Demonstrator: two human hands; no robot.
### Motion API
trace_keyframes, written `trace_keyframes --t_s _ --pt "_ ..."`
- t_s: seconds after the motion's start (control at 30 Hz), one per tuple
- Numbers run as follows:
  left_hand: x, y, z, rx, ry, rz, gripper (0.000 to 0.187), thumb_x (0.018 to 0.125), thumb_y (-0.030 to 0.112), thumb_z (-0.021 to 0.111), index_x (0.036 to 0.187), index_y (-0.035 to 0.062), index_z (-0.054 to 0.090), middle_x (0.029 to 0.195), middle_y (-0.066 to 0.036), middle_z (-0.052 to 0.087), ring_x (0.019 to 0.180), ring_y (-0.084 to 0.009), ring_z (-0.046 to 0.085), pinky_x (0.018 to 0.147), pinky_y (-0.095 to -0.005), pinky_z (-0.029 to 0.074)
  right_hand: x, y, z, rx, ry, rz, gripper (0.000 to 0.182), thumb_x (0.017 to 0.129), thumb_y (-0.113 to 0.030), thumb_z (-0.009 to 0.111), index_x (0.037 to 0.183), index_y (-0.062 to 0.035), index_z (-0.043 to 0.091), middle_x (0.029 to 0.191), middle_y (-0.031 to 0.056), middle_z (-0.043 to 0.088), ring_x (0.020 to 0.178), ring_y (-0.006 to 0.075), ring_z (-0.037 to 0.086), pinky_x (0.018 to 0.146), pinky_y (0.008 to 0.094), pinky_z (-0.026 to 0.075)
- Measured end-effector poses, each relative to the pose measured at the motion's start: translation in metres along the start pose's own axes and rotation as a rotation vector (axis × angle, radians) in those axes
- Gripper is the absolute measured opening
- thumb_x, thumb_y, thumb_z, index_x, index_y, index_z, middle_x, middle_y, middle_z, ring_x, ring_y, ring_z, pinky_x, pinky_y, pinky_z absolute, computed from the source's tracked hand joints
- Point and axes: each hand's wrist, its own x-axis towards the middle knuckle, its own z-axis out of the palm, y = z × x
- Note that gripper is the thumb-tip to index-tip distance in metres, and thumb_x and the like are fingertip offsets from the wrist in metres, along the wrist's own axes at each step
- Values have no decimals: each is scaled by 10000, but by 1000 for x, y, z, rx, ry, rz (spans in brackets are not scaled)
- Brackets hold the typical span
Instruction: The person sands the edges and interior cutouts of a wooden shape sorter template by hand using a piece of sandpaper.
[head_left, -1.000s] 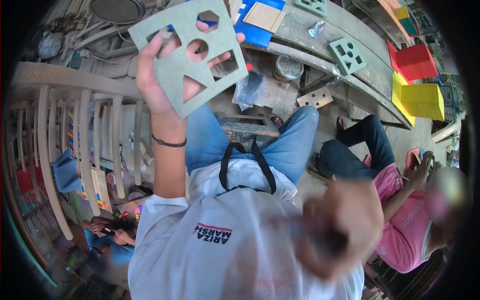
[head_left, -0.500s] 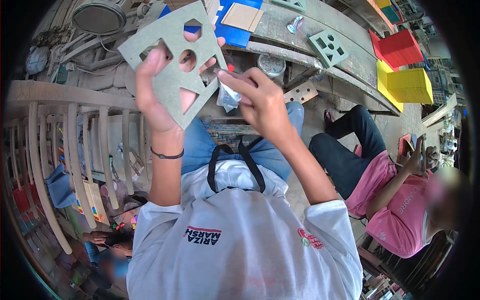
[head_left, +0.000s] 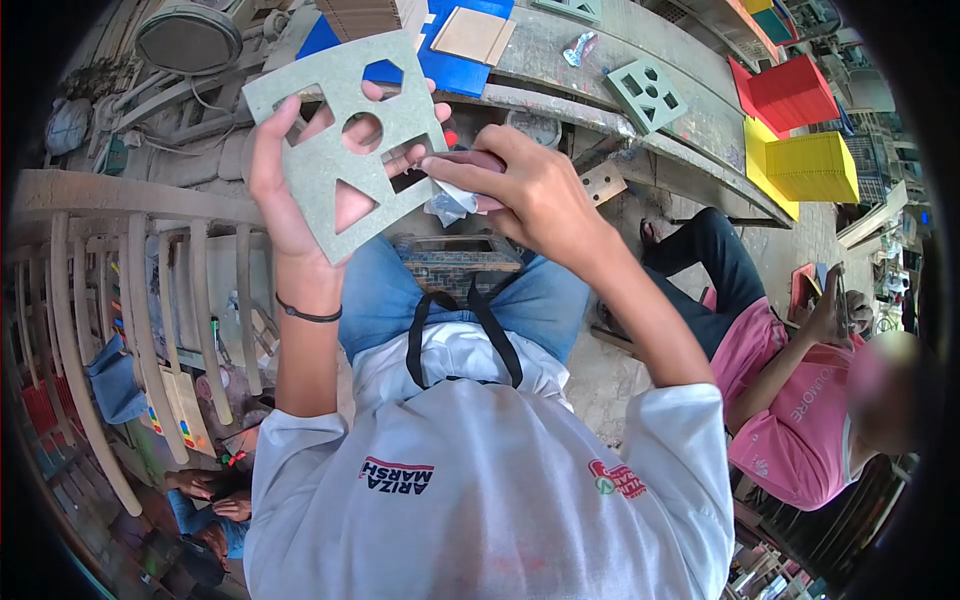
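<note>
My left hand (head_left: 283,200) supports a grey-green board (head_left: 325,170) from behind, its thumb hooked over the left edge and fingers showing through the cut-outs. The board has several shaped holes, among them a circle, a pentagon and a triangle. In my right hand (head_left: 550,195), a folded reddish-brown piece like sandpaper (head_left: 478,159) is pinched between thumb and fingers. Its tip meets the board's right side, at the cut-out there. A crumpled whitish-grey piece (head_left: 452,203) hangs just under those fingers.
On the long workbench (head_left: 560,80) ahead lies a similar board with cut-outs (head_left: 645,95). Red (head_left: 795,97) and yellow (head_left: 820,168) pieces stand at its right end. A person in a pink shirt (head_left: 790,440) sits to my right. Wooden railings (head_left: 140,330) are on my left; another person (head_left: 215,510) is beyond.
The board and both hands have shifted slightly left in view. The tip of the sandpaper-like piece has moved a little down and left, at the right-hand cut-out.
</note>
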Motion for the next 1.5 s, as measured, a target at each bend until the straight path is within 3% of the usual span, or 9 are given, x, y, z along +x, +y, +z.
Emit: trace_keyframes --t_s 0.17,0.23,0.27,0.47,0.57,0.67,1.03,1.13,1.5 --pt "3 4 -3 3 18 -77 595 943 479 376 1172 -56 500 830 -96 550 1178 -464 532 957 -478 446 10 6 -10 -138 -32 -108 473 685 -109 758 1148 -180 689 958 87 600 811 260 615 652 368 529" --pt "6 11 -16 40 34 -146 650 945 504 396 1297 -41 419 1392 -312 413 1279 -511 426 984 -511 422 11 6 -6 -63 -33 -138 586 616 -15 743 1174 -183 684 851 73 558 757 244 584 631 371 507" --pt "4 11 -18 44 33 -149 650 945 504 396 1297 -41 419 1392 -312 413 1279 -511 426 984 -511 422 12 6 -6 -62 -29 -136 586 616 -15 743 1174 -183 684 851 73 558 757 244 584 631 371 507" --pt "1 2 -20 -216 -223 -160 646 939 499 400 1274 -51 446 1056 -166 610 1273 -495 443 997 -486 414 14 10 -18 -26 -111 -219 528 654 -36 734 1163 -166 691 831 80 568 732 259 595 614 368 514" --pt "-5 10 3 32 116 -199 627 937 494 400 1259 -41 463 869 -88 605 1264 -495 452 1009 -493 402 9 2 -16 57 -164 -189 510 657 -16 715 1143 -169 704 845 89 564 741 273 591 611 369 507" --pt "4 -1 -31 -81 -175 -180 609 940 470 378 1235 -56 465 829 -107 563 1243 -508 469 1006 -493 404 13 2 -21 -77 -109 -74 320 722 -77 708 1038 -118 730 875 101 618 796 281 635 631 402 533" --pt "-11 -20 5 286 -13 86 480 950 360 394 1211 -29 500 1261 -250 534 1171 -348 570 1017 -467 430 -5 -16 23 315 266 296 306 780 -29 648 1084 -52 684 756 111 625 656 272 634 583 345 509" --pt "-12 -29 1 548 13 341 635 927 439 420 1307 -70 416 1396 -292 411 1298 -411 448 1094 -501 346 -5 -35 16 1318 142 1123 201 914 -134 597 1041 19 624 674 59 591 430 60 437 362 227 313" --pt "-24 -65 -11 828 -85 667 713 806 550 616 1268 30 461 1408 -276 410 1314 -418 423 1096 -570 288 24 -41 -2 1693 146 1120 220 928 -169 588 986 41 555 705 90 605 367 55 411 276 201 297"
